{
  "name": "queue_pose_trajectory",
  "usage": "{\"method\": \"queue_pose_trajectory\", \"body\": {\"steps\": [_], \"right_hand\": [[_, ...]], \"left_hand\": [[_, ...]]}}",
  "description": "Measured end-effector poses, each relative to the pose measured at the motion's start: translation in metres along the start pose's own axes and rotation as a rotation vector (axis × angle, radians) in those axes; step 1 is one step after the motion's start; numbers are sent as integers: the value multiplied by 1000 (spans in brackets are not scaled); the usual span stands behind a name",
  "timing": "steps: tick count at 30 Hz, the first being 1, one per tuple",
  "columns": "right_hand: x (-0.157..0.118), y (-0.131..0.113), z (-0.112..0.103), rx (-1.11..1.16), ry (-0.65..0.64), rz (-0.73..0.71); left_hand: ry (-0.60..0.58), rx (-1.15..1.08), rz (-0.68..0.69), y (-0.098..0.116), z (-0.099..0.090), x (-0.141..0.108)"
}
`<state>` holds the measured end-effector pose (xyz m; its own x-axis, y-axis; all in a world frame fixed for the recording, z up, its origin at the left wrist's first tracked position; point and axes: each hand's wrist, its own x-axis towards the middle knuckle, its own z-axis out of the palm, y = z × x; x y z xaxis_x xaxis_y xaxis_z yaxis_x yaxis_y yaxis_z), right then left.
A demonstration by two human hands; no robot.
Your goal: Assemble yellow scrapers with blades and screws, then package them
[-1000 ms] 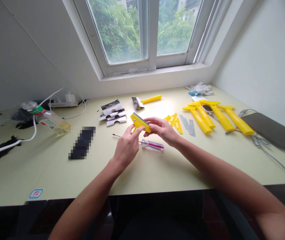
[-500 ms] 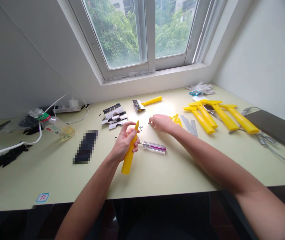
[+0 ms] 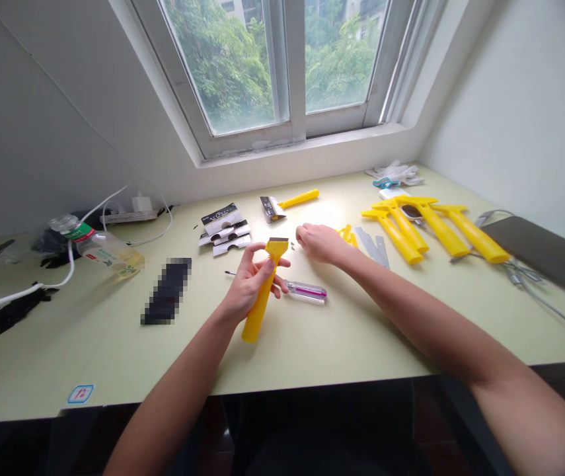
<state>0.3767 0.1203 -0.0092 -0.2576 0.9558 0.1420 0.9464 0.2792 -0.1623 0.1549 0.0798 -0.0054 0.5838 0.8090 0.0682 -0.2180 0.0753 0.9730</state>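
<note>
My left hand (image 3: pixel 251 283) grips a yellow scraper (image 3: pixel 258 305) by its handle, its flat head up and a dark blade edge along the top. My right hand (image 3: pixel 318 243) rests on the table with its fingers pinched together; what they hold, if anything, is too small to tell. Tiny metal pieces (image 3: pixel 293 246) lie just left of its fingertips. Behind my left hand's fingers is a screwdriver (image 3: pixel 306 291) with a clear and purple handle. Small yellow parts (image 3: pixel 346 234) and grey blades (image 3: pixel 372 246) lie right of my right hand.
Yellow handles (image 3: pixel 441 228) lie at the right beside a dark flat device (image 3: pixel 544 250) and cables. Black-and-white card covers (image 3: pixel 223 228) and a covered scraper (image 3: pixel 299 198) lie behind my hands. A bottle (image 3: pixel 101 250) and a blurred dark item (image 3: pixel 167 291) are at the left.
The yellow scraper has turned in my left hand, from edge-on to showing its broad head. My left fingers have spread a little. My right hand has hardly moved.
</note>
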Motion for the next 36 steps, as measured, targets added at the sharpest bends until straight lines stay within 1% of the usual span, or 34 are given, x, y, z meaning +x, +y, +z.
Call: {"method": "queue_pose_trajectory", "body": {"steps": [2,3,7,9,11,14,19,23,26,29,32,36], "right_hand": [[-12,-1,-7,83,51,-27],[-19,-3,-10,170,96,-54],[-49,-20,-21,599,352,-184],[-59,-31,-25,694,422,-232],[-65,-40,-26,730,456,-269],[-68,-47,-26,729,492,-291],[-68,-47,-25,743,505,-295],[-68,-48,-24,828,525,-260],[-68,-48,-23,878,494,-244],[-68,-48,-22,868,479,-249],[-67,-47,-20,838,500,-240],[-67,-47,-20,825,490,-260]], "left_hand": [[-15,-28,2,1,2,-1],[-25,-49,1,1,3,-1],[-75,-163,-9,1,7,-3],[-98,-214,-25,0,8,-4],[-125,-251,-50,-2,10,-5],[-171,-274,-70,-3,12,-6],[-226,-281,-65,-4,11,-7],[-241,-296,-89,-3,10,-8],[-258,-310,-103,-3,11,-9],[-248,-319,-113,-3,12,-9],[-234,-332,-132,-2,12,-9],[-247,-346,-141,-2,12,-10]]}}
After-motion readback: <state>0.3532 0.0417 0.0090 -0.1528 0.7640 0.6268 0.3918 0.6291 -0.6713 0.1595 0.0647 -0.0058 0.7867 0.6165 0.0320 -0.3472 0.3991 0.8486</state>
